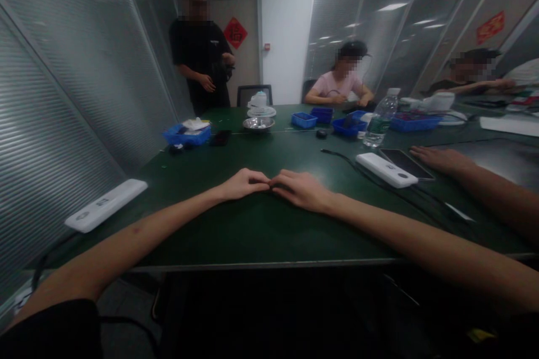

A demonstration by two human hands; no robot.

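Observation:
Over the middle of the green table (252, 230), my left hand (244, 184) and my right hand (302, 189) meet fingertip to fingertip. The left thumb and fingers are pinched together, pointing right. My right fingers are bent and closed, pointing left against the left fingertips. Whatever may be between them is too small or hidden to make out. Both forearms reach in from the near edge of the table.
White power banks (387, 170) with cables lie on both sides. A water bottle (381, 118), phone (406, 164), metal bowl (258, 124) and blue trays (304, 119) stand farther off. Another person's hand (442, 158) rests at right; people (200, 50) are across the table.

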